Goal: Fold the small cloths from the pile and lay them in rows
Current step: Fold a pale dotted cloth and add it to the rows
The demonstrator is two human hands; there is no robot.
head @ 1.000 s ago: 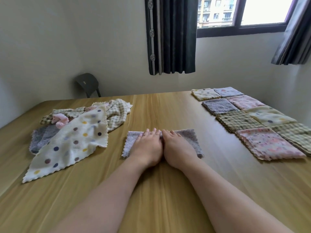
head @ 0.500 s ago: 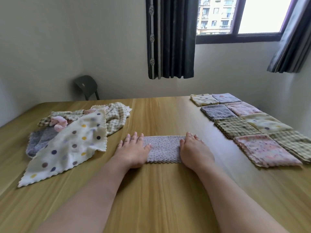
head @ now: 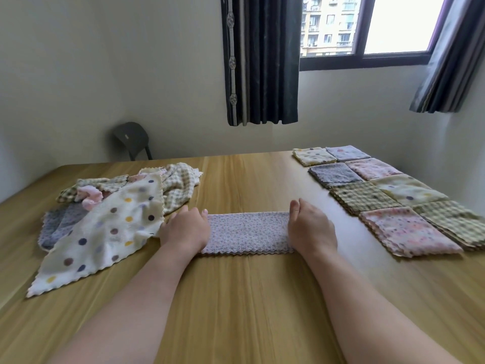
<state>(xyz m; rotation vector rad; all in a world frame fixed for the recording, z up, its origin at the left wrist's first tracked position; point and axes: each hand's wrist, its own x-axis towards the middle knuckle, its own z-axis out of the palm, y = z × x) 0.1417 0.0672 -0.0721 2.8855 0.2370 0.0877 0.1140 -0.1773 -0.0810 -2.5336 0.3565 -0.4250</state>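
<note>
- We see a lilac cloth (head: 248,232) lying on the wooden table (head: 236,311), folded into a long strip that runs left to right, its zigzag edge along the near side.
- Our left hand (head: 183,228) rests palm down on the strip's left end, fingers fairly straight and close together, thumb on the fabric.
- Our right hand (head: 311,227) rests palm down on the right end in the same way, fingers straight and pointing far; neither hand is clamped on the cloth.
- The two hands are well apart, with the middle of the strip bare between them.
- To the left lies the unfolded pile (head: 78,214): a white polka-dot cloth (head: 110,232) spread on top, its near corner reaching toward us, and just beside our left hand.
- Behind it we see a checked cloth (head: 178,185), a crumpled pink cloth (head: 90,197) and a grey cloth (head: 57,224) partly underneath.
- To the right, the folded cloths (head: 362,197) lie in two rows of four, edges touching, running from near to far.
- Beyond the table's far edge stands a dark chair (head: 132,139) against the wall, and a dark curtain (head: 262,61) hangs beside the window (head: 367,24).
</note>
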